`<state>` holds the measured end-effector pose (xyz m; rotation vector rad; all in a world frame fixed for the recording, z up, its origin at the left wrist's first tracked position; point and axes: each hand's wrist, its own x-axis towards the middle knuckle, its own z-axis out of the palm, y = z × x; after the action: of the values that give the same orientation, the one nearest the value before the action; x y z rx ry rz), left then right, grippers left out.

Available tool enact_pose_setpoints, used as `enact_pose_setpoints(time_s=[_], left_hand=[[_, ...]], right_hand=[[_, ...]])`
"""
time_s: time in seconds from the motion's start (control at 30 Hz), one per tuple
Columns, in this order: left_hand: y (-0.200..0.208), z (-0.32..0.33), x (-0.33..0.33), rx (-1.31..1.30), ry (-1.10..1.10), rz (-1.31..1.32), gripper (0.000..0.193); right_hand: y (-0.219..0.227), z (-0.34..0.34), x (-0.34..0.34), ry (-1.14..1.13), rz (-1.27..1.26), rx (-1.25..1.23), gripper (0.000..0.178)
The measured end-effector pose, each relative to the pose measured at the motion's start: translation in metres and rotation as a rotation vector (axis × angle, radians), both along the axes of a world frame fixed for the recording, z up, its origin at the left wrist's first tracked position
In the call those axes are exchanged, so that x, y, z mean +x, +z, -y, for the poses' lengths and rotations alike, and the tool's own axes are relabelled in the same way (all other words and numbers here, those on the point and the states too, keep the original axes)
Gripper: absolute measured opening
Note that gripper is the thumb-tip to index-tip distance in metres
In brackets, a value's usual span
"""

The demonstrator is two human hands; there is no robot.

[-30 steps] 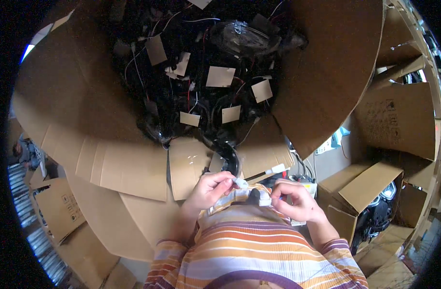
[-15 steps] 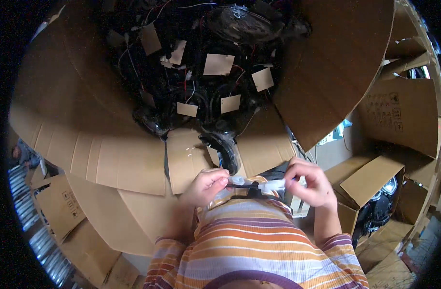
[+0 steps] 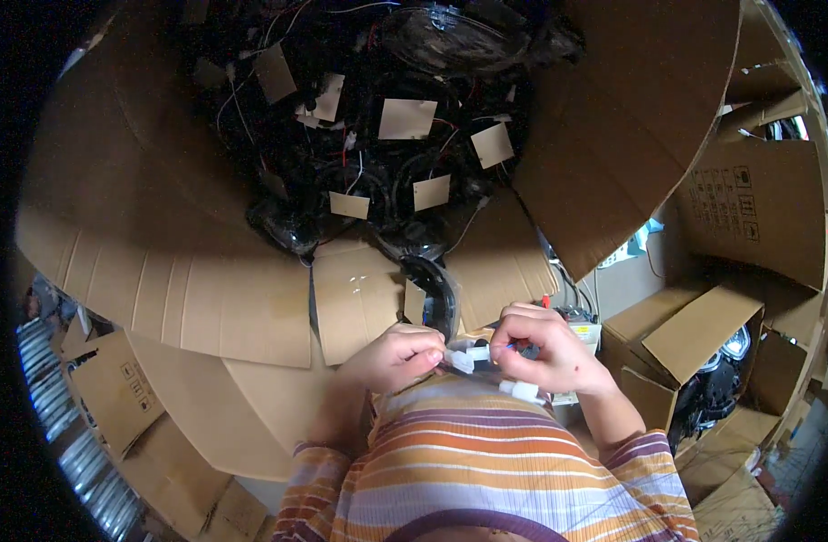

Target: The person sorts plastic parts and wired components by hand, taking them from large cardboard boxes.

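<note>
My left hand (image 3: 397, 354) and my right hand (image 3: 540, 350) meet close to my chest, just above my striped shirt. Both pinch small white plastic connectors (image 3: 468, 359) on thin wires. Another white connector (image 3: 525, 390) hangs below my right hand. A round black part in clear wrap (image 3: 435, 294) sits just beyond my fingers on a cardboard flap, and the wires seem to lead to it.
A very large cardboard box (image 3: 206, 271) stands open in front of me, filled with black wired parts carrying tan paper tags (image 3: 406, 117). Smaller open cardboard boxes (image 3: 685, 325) stand at the right, one holding black parts (image 3: 712, 384). More cardboard lies at the lower left (image 3: 116, 388).
My right hand has moved left and up toward my left hand, so both now meet at the white connectors. The view has tilted slightly, with the big box lower in frame.
</note>
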<state>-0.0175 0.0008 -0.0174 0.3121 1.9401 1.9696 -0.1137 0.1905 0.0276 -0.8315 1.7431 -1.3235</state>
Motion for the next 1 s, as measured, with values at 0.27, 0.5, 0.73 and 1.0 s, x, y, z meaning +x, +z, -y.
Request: enact_pose_setpoints(time_s=[0.27,0.5,0.73,1.0], left_hand=[[0.002,0.004,-0.002,-0.032,0.052,0.036,0.013],[0.0,0.003,-0.003,-0.004,0.026,0.021,0.013],[-0.005,0.001,-0.005,0.009,0.033,0.061,0.01],[-0.001,0.008,0.002,0.307,0.251,0.341,0.016]], right_hand=[[0.005,-0.004,-0.002,-0.054,0.018,0.021,0.006],[0.003,-0.001,0.001,-0.04,-0.065,0.055,0.007],[-0.001,0.0,0.0,-0.059,-0.133,0.108,0.007],[0.013,-0.026,-0.016,-0.195,0.038,0.076,0.006]])
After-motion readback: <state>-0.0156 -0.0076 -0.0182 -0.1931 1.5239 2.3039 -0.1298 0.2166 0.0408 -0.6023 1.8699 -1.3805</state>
